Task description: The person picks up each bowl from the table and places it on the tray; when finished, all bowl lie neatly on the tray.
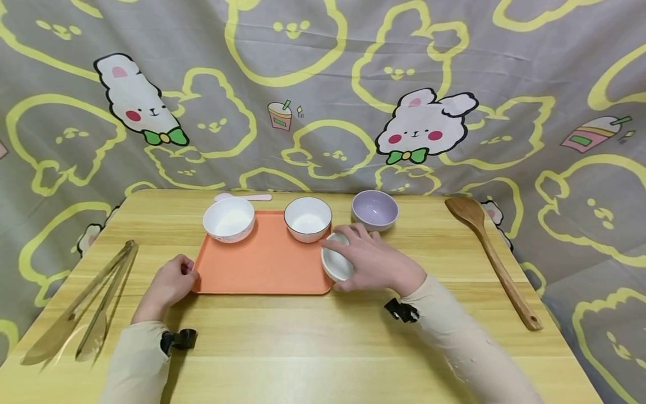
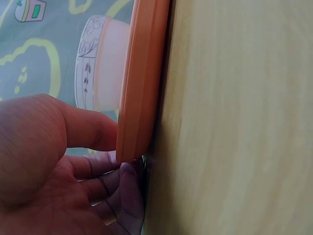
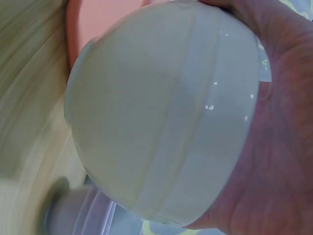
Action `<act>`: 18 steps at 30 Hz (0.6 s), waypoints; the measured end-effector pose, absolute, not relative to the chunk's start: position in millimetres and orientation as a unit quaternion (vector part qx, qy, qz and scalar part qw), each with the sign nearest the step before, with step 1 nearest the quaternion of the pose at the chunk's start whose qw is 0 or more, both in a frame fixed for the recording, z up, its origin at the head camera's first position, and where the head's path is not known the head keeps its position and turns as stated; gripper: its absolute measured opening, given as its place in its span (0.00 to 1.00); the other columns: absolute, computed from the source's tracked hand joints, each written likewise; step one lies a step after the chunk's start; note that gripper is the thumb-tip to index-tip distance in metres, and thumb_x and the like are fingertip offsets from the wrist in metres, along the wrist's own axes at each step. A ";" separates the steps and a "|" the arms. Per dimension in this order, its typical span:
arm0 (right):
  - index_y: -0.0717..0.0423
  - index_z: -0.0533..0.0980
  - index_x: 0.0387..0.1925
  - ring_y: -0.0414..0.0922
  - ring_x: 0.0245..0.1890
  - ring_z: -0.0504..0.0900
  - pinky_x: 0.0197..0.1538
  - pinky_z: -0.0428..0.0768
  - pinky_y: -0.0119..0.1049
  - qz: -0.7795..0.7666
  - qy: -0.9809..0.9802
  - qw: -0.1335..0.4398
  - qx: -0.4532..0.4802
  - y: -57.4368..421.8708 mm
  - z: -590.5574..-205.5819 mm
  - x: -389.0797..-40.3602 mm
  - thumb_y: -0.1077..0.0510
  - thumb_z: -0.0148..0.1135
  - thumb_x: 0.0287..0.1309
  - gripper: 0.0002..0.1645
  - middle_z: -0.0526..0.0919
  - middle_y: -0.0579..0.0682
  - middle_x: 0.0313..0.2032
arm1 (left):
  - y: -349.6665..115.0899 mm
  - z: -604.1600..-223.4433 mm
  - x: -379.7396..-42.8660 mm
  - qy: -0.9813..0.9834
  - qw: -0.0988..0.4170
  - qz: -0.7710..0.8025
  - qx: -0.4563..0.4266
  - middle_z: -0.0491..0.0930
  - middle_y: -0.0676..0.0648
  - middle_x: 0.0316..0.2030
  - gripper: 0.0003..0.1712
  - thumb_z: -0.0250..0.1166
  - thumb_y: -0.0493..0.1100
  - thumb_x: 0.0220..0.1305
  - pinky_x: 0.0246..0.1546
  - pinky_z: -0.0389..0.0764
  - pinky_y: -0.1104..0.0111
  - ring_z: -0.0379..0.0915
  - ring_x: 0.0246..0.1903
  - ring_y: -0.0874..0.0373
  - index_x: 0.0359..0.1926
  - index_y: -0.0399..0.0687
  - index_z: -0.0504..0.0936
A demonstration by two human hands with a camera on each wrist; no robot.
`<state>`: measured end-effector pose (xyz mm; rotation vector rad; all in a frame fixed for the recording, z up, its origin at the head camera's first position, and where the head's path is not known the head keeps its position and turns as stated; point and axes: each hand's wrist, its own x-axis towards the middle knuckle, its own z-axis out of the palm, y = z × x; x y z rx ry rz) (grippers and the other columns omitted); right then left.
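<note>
My right hand (image 1: 375, 258) grips a small white bowl (image 1: 337, 264) by its sides, fingers over its far rim and thumb at the near one. Tilted toward the left, the bowl overlaps the right edge of the orange tray (image 1: 262, 269) in the head view. The right wrist view shows the smooth outer wall of this bowl (image 3: 161, 112) close up. At the tray's near left corner, my left hand (image 1: 174, 280) pinches the rim, thumb on top and fingers below. On the tray stand a white patterned bowl (image 1: 229, 219) at back left and a dark-rimmed white bowl (image 1: 308, 219) at back right.
A purple bowl (image 1: 375, 210) stands behind my right hand. Behind the tray lies a pink spoon (image 1: 244, 197). Tongs (image 1: 96, 306) lie at the table's left side, and a wooden spatula (image 1: 492, 258) at its right. A patterned curtain (image 1: 323, 101) hangs along the back edge.
</note>
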<state>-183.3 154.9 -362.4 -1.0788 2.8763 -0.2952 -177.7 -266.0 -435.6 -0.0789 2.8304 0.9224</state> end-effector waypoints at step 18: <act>0.35 0.65 0.70 0.52 0.63 0.60 0.54 0.68 0.58 -0.051 0.917 0.035 -0.394 76.2 -369.6 -198.2 0.32 0.68 0.46 0.49 0.61 0.51 0.67 | -265.7 -435.4 -178.4 0.946 0.090 0.312 -0.023 0.72 0.39 0.33 0.10 0.50 0.38 0.67 0.33 0.69 0.59 0.69 0.33 0.46 0.43 0.32 0.69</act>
